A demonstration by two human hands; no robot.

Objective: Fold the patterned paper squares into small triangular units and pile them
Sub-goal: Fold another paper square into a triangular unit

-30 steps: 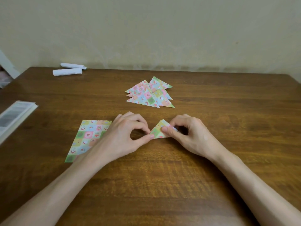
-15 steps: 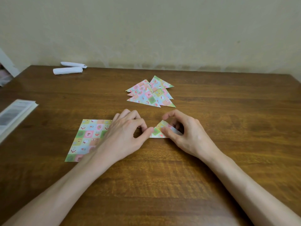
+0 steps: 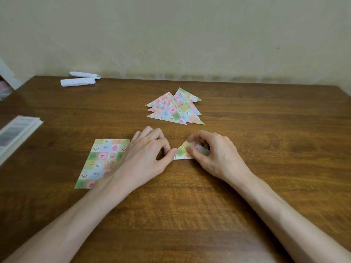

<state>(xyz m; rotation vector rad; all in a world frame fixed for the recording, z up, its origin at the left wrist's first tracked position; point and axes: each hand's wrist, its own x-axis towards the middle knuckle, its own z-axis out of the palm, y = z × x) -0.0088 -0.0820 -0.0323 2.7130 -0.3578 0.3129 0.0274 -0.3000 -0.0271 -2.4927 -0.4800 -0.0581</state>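
1. Two hands work one triangle (image 3: 182, 153) lying mid-table (image 3: 190, 215). The left hand (image 3: 146, 156), fingers curled, nips its left corner at the thumb tip. The right hand (image 3: 214, 154) pinches the right half, thumb on top and fingers curled over the far edge.
2. To my eye this is a last crease. Pin that left corner flat so the layers cannot slide.
3. Check that the edges line up before pressing hard.
4. Run the right thumb firmly along the fold, since thin paper likely springs back.
5. Once sharp, it belongs on the pile (image 3: 174, 109) just beyond. The flat sheet (image 3: 100, 162) at the near left comes next.
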